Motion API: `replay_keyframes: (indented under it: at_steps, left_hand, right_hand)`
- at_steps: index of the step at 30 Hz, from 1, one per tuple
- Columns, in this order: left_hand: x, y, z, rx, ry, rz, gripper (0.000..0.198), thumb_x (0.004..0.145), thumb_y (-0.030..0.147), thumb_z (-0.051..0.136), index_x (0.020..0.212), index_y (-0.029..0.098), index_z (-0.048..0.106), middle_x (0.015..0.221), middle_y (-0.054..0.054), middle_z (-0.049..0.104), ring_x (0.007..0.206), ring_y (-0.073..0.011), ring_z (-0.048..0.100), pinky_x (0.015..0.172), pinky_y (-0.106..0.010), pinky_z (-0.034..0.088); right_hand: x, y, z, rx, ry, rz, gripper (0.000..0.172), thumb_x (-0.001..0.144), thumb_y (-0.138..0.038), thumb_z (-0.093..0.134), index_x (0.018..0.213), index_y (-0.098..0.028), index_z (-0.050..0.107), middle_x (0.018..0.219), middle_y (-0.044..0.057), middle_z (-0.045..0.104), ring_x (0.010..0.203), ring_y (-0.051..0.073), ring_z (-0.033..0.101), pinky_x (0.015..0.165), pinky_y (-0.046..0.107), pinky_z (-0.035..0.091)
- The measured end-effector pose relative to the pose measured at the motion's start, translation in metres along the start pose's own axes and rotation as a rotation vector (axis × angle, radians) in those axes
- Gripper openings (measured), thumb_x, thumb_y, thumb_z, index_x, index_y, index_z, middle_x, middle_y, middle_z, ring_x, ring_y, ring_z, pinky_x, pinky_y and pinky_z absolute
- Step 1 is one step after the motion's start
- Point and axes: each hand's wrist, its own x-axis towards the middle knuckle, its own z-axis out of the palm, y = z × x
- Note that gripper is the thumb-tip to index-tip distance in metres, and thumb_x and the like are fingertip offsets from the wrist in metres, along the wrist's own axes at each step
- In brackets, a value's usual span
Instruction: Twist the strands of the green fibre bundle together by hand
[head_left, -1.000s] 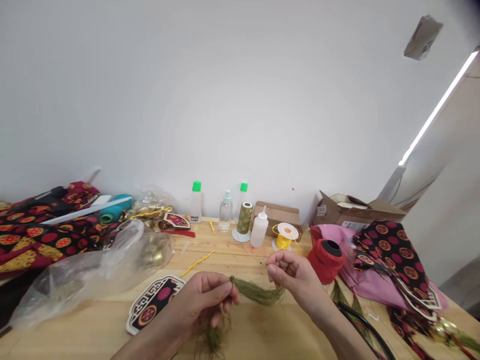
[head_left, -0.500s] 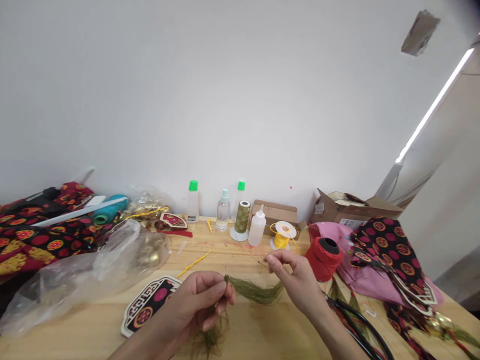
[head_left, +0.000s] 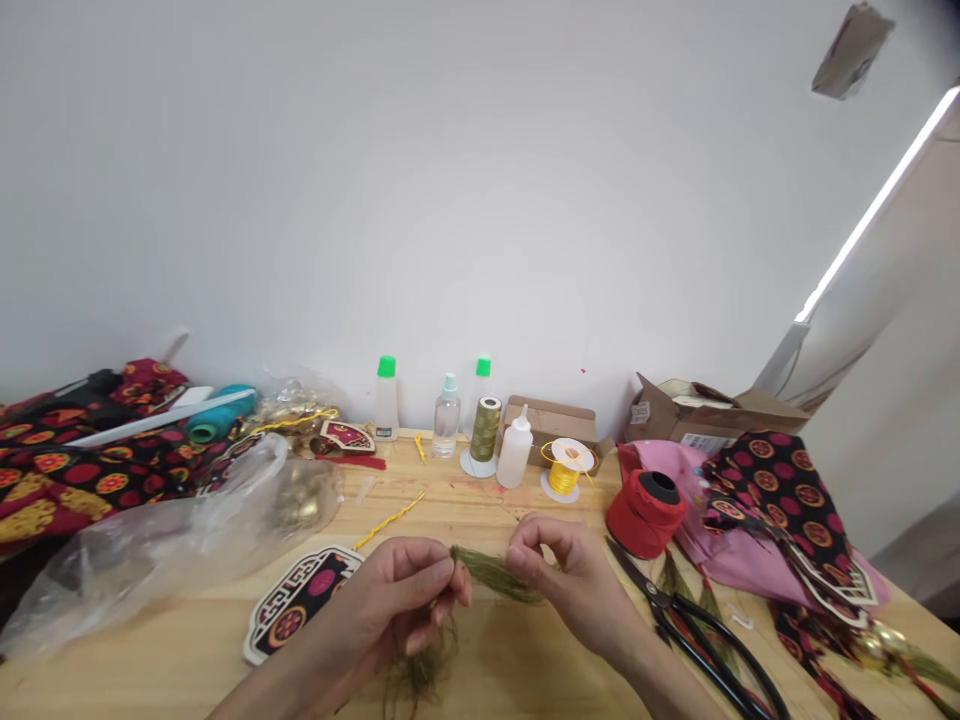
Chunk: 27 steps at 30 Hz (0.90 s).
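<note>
A bundle of olive-green threads (head_left: 484,572) stretches between both hands over the wooden table (head_left: 525,670). My left hand (head_left: 401,598) pinches its left end, and loose strands hang down below the fingers. My right hand (head_left: 562,578) pinches the same bundle at its right end, with thumb and forefinger closed. An embroidered patch (head_left: 300,600) lies just left of my left hand. Black scissors (head_left: 694,628) lie to the right of my right hand.
Along the wall stand two green-capped bottles (head_left: 386,398), a spray bottle (head_left: 446,416), an olive thread cone (head_left: 485,432), a white squeeze bottle (head_left: 514,450) and a yellow cord spool (head_left: 566,472). A red spool (head_left: 645,512), patterned fabrics (head_left: 780,500), cardboard boxes and a clear plastic bag (head_left: 172,540) crowd the sides.
My right hand has slid left along the thread bundle, closer to my left hand, shortening the stretch between them. The view has tilted a little, showing more of the scissors.
</note>
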Motion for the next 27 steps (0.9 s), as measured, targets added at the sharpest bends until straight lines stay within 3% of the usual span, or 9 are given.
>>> replay_keyframes:
  at_steps: [6, 11, 15, 21, 24, 27]
  left_hand:
    - [0.001, -0.001, -0.001, -0.004, 0.0, -0.003, 0.019, 0.073, 0.024, 0.055, 0.062, 0.01, 0.063, 0.049, 0.001, 0.047, 0.037, -0.0017, 0.03, 0.032, -0.014, 0.02]
    - [-0.001, 0.0, 0.001, -0.003, 0.001, -0.013, 0.021, 0.073, 0.026, 0.055, 0.062, 0.01, 0.063, 0.049, 0.001, 0.046, 0.037, -0.0016, 0.029, 0.033, -0.014, 0.02]
    - [-0.002, 0.007, 0.002, -0.025, 0.049, 0.004, 0.02, 0.072, 0.026, 0.057, 0.061, 0.01, 0.062, 0.048, 0.001, 0.045, 0.039, -0.0026, 0.03, 0.033, -0.014, 0.02]
    - [-0.004, 0.012, 0.0, -0.062, 0.091, 0.044, 0.017, 0.071, 0.023, 0.058, 0.061, 0.01, 0.062, 0.05, 0.001, 0.048, 0.038, -0.0018, 0.028, 0.032, -0.013, 0.021]
    - [-0.004, 0.012, 0.0, -0.061, 0.087, 0.058, 0.017, 0.071, 0.024, 0.057, 0.062, 0.01, 0.062, 0.049, 0.002, 0.048, 0.038, -0.0016, 0.028, 0.032, -0.012, 0.021]
    - [-0.004, 0.013, 0.001, -0.063, 0.095, 0.064, 0.017, 0.071, 0.023, 0.057, 0.061, 0.01, 0.062, 0.048, 0.002, 0.048, 0.037, -0.001, 0.027, 0.032, -0.012, 0.021]
  right_hand:
    - [-0.002, -0.005, 0.0, -0.074, 0.014, -0.025, 0.02, 0.072, -0.034, 0.055, 0.065, -0.016, 0.058, 0.059, -0.002, 0.047, 0.059, 0.012, 0.04, 0.056, 0.022, 0.032]
    - [-0.001, -0.006, 0.001, -0.092, -0.023, -0.018, 0.022, 0.073, -0.032, 0.055, 0.057, -0.016, 0.054, 0.055, -0.002, 0.045, 0.055, 0.011, 0.038, 0.053, 0.022, 0.031]
    - [0.0, -0.003, -0.007, 0.048, -0.12, 0.039, 0.023, 0.072, -0.034, 0.056, 0.058, -0.015, 0.054, 0.058, -0.002, 0.046, 0.056, 0.01, 0.04, 0.052, 0.021, 0.031]
    - [-0.002, 0.002, -0.011, 0.397, -0.34, 0.206, 0.021, 0.064, -0.033, 0.066, 0.058, -0.013, 0.058, 0.083, 0.003, 0.058, 0.068, 0.011, 0.049, 0.059, 0.021, 0.035]
    - [-0.003, 0.005, -0.008, 0.467, -0.367, 0.261, 0.019, 0.062, -0.03, 0.068, 0.061, -0.012, 0.061, 0.078, 0.004, 0.061, 0.07, 0.011, 0.052, 0.062, 0.02, 0.036]
    - [-0.004, 0.009, -0.007, 0.479, -0.376, 0.303, 0.021, 0.062, -0.031, 0.068, 0.061, -0.011, 0.063, 0.062, 0.002, 0.06, 0.057, 0.008, 0.051, 0.058, 0.02, 0.038]
